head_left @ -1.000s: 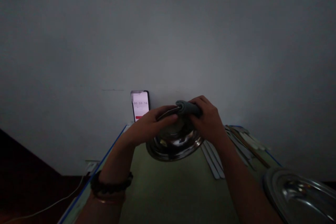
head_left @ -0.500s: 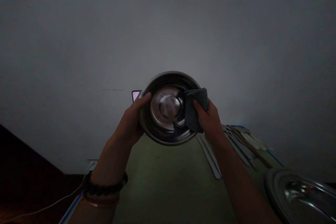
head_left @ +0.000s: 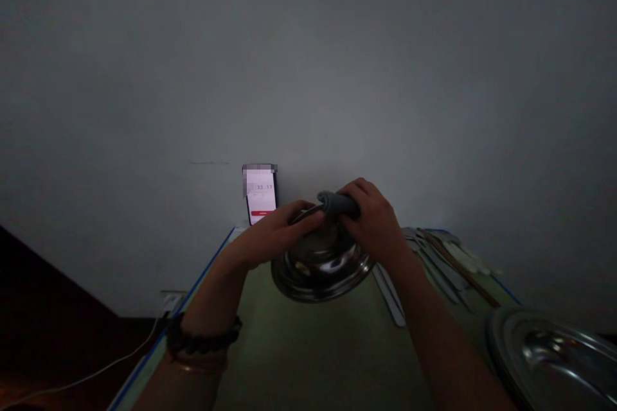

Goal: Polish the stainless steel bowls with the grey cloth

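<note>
A shiny metal bowl (head_left: 322, 273) is held above the table, tilted with its wide rim downward. My left hand (head_left: 277, 231) grips its upper edge from the left, fingers closed and thumb pointing inward. On the right, my right hand (head_left: 373, 215) is closed round a bunched grey cloth (head_left: 337, 204), which is pressed against the upper edge of the bowl. My hands nearly meet there and hide much of that part of the bowl. A dark beaded bracelet (head_left: 202, 337) is on my left wrist.
A phone (head_left: 261, 192) with a lit screen leans against the grey wall behind the green-topped table (head_left: 308, 359). At right lie several knives and long utensils (head_left: 441, 263), with a stack of metal dishes (head_left: 515, 340) nearer. A white cable (head_left: 103, 369) hangs at left.
The bowl has been lowered and turned from its inside facing me to its outside facing me. My right hand and cloth have moved to the upper edge, and the phone is now uncovered.
</note>
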The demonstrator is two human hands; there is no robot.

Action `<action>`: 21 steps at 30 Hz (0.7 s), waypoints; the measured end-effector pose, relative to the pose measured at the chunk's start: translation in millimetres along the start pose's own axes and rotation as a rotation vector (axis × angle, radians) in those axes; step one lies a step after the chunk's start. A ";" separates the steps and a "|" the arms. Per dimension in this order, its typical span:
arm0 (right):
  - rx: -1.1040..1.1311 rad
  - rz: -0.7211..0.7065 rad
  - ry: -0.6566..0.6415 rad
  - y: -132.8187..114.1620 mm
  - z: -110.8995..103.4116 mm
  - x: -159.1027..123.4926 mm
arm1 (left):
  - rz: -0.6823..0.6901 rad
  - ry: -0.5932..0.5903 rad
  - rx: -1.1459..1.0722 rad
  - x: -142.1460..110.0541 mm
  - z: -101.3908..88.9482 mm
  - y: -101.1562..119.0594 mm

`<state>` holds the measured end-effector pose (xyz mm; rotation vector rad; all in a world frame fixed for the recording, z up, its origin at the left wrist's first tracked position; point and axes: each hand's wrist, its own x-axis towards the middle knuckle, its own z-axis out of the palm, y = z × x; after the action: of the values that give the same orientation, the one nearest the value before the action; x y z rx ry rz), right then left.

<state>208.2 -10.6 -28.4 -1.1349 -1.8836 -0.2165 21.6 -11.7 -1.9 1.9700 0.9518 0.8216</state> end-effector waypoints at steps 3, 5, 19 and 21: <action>-0.004 0.057 0.086 -2.1 4.4 -0.9 | 0.004 0.057 -0.077 -0.4 -1.8 1.1; 0.044 0.079 0.170 -2.6 3.1 -0.7 | -0.007 0.101 -0.182 -1.7 -6.3 0.2; 1.107 0.870 0.312 -3.5 60.3 -4.5 | -0.116 0.629 -0.812 14.0 -11.0 -13.2; 0.932 0.838 0.288 2.9 63.7 -7.0 | -0.103 0.540 -0.794 11.1 -13.1 -16.5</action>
<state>173.3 21.3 -71.6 -1.0222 -0.9100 0.8364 11.4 9.2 -7.2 1.0248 0.8204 1.4403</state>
